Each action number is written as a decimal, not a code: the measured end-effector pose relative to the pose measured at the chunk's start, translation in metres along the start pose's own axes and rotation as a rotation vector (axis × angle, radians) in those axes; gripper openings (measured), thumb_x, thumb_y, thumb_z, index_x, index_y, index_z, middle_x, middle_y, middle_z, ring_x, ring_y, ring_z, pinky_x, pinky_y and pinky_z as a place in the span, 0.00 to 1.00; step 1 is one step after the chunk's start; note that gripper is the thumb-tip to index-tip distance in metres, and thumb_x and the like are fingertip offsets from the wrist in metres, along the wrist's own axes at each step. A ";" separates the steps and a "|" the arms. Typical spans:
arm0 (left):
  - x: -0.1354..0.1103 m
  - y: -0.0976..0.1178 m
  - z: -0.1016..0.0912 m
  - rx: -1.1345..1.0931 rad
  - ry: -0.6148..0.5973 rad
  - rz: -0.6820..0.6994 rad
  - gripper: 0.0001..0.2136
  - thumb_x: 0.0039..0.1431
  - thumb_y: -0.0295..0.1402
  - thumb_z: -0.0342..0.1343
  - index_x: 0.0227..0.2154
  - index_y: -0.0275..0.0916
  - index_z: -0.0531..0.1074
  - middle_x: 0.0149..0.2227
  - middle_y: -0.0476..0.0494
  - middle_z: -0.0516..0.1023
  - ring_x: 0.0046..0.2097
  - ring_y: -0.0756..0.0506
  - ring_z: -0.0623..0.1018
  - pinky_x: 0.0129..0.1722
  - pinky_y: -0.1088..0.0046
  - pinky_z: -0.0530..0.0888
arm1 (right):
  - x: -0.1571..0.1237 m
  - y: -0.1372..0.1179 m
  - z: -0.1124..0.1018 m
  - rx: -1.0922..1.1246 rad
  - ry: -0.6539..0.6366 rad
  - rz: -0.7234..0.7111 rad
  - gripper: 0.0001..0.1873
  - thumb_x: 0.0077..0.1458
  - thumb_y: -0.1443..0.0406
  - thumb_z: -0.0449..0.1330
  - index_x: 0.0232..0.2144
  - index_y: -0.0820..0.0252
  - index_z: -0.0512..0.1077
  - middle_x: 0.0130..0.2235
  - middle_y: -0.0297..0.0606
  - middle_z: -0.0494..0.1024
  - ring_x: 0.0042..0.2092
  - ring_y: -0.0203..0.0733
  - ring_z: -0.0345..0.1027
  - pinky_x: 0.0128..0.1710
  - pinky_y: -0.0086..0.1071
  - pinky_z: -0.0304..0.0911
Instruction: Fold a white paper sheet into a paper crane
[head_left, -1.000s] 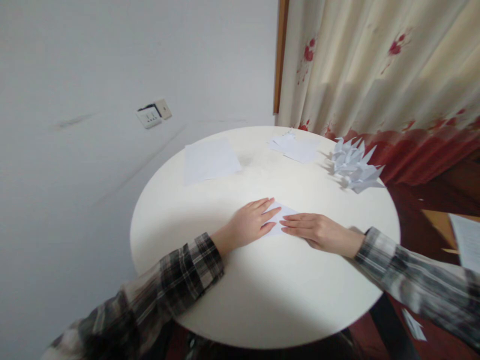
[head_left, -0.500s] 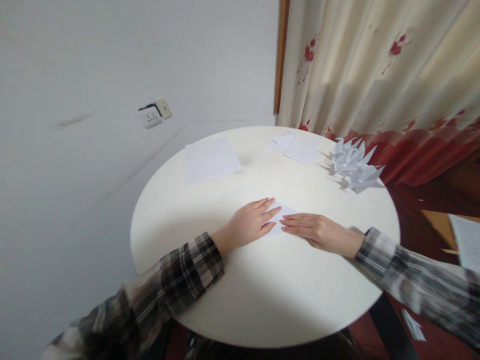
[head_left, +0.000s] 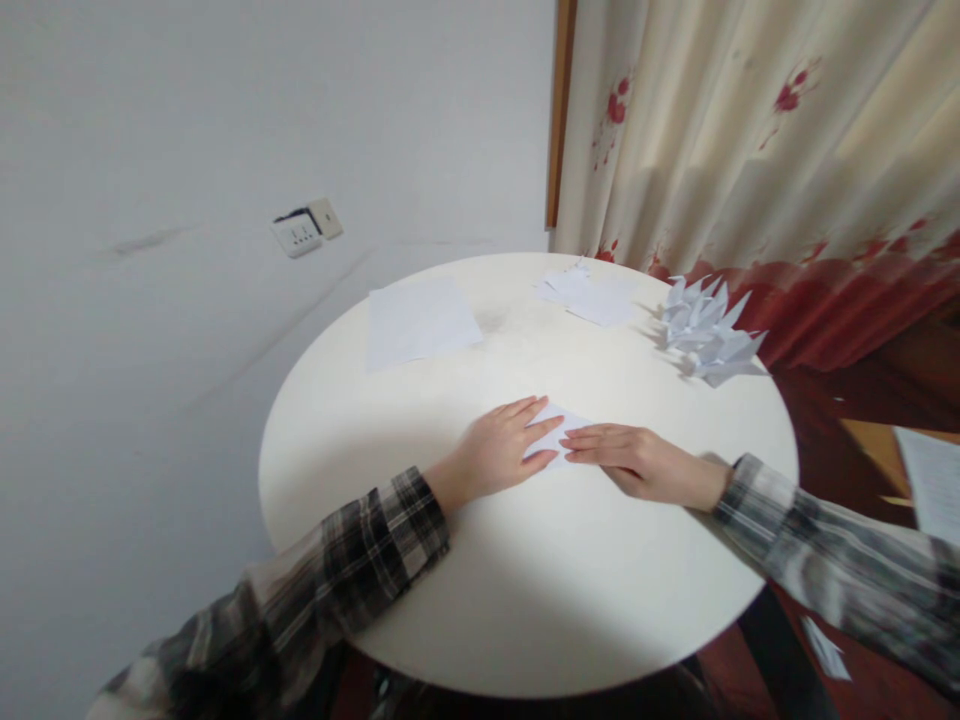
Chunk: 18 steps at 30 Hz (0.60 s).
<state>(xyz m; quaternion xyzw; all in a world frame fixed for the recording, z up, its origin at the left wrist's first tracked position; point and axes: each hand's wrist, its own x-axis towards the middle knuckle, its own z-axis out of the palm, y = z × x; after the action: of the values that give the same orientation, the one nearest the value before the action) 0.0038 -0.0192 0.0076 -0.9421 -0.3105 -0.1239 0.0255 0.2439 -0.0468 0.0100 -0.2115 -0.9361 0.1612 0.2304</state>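
Note:
A small piece of folded white paper (head_left: 550, 441) lies on the round white table (head_left: 555, 590), partly covered by my hands. My left hand (head_left: 499, 448) rests on its left side with the fingers spread. From the right, my right hand (head_left: 637, 461) reaches over the paper, its fingers stretched out side by side and their tips on its surface. The right thumb is hard to make out. The fingertips of both hands are close together but apart.
Flat white sheets (head_left: 424, 320) lie at the back left of the table. Smaller paper pieces (head_left: 600, 300) are at the back, beside several folded paper cranes (head_left: 709, 330) on the right. A wall with a socket (head_left: 300, 234) borders the left, a curtain (head_left: 720, 150) the back right.
The right hand's fingers have shifted very slightly on the paper. The left hand stays in place, and the view has moved a touch.

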 end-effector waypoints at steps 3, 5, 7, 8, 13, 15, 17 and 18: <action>0.000 0.002 0.000 -0.022 -0.005 -0.054 0.27 0.59 0.51 0.47 0.55 0.41 0.63 0.60 0.37 0.61 0.60 0.40 0.62 0.58 0.62 0.60 | 0.001 0.003 -0.002 0.126 0.057 0.047 0.16 0.57 0.72 0.51 0.46 0.59 0.71 0.47 0.42 0.75 0.54 0.39 0.64 0.57 0.40 0.59; 0.001 0.003 0.000 -0.030 -0.018 -0.065 0.27 0.58 0.52 0.47 0.55 0.42 0.63 0.60 0.38 0.61 0.60 0.40 0.61 0.58 0.62 0.60 | 0.001 0.007 -0.003 0.218 0.093 0.105 0.12 0.57 0.68 0.53 0.43 0.58 0.73 0.45 0.41 0.76 0.52 0.40 0.66 0.55 0.40 0.61; 0.001 0.003 -0.001 -0.035 -0.031 -0.070 0.27 0.58 0.52 0.47 0.56 0.42 0.63 0.60 0.39 0.61 0.61 0.40 0.61 0.58 0.63 0.60 | 0.000 0.014 -0.005 0.260 0.129 0.170 0.12 0.57 0.66 0.55 0.43 0.57 0.73 0.46 0.41 0.76 0.52 0.40 0.66 0.53 0.40 0.62; 0.002 0.003 -0.001 -0.037 -0.036 -0.075 0.27 0.58 0.52 0.47 0.56 0.42 0.63 0.60 0.39 0.61 0.61 0.40 0.61 0.58 0.63 0.60 | -0.001 0.017 -0.006 0.260 0.137 0.197 0.12 0.57 0.65 0.55 0.44 0.56 0.72 0.47 0.41 0.75 0.52 0.40 0.65 0.53 0.40 0.62; 0.002 0.003 -0.001 -0.044 -0.054 -0.081 0.28 0.58 0.52 0.46 0.56 0.41 0.62 0.60 0.37 0.59 0.61 0.40 0.60 0.59 0.64 0.58 | -0.001 0.029 -0.017 0.254 0.058 0.229 0.16 0.55 0.62 0.58 0.47 0.54 0.70 0.52 0.41 0.70 0.54 0.41 0.62 0.54 0.42 0.59; 0.002 0.002 0.000 -0.049 -0.050 -0.081 0.28 0.58 0.52 0.46 0.56 0.41 0.62 0.61 0.38 0.59 0.61 0.40 0.60 0.59 0.63 0.58 | 0.001 0.029 -0.023 0.235 0.004 0.217 0.19 0.54 0.62 0.59 0.49 0.55 0.68 0.54 0.42 0.69 0.55 0.41 0.60 0.55 0.43 0.57; 0.001 0.002 0.001 -0.054 -0.038 -0.080 0.28 0.58 0.52 0.46 0.56 0.41 0.62 0.61 0.38 0.59 0.61 0.40 0.60 0.59 0.62 0.58 | 0.003 0.027 -0.028 0.216 -0.044 0.204 0.20 0.55 0.63 0.58 0.51 0.55 0.66 0.55 0.42 0.67 0.56 0.41 0.58 0.56 0.44 0.55; 0.001 0.002 0.002 -0.056 -0.030 -0.079 0.27 0.58 0.52 0.46 0.56 0.41 0.62 0.60 0.39 0.59 0.61 0.40 0.60 0.58 0.62 0.59 | 0.005 0.026 -0.029 0.207 -0.060 0.196 0.21 0.55 0.64 0.57 0.52 0.55 0.65 0.56 0.42 0.66 0.57 0.41 0.58 0.57 0.44 0.55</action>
<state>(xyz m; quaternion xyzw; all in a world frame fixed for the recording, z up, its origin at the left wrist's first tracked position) 0.0059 -0.0201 0.0062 -0.9312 -0.3442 -0.1193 -0.0103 0.2629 -0.0164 0.0262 -0.2721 -0.8957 0.2850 0.2060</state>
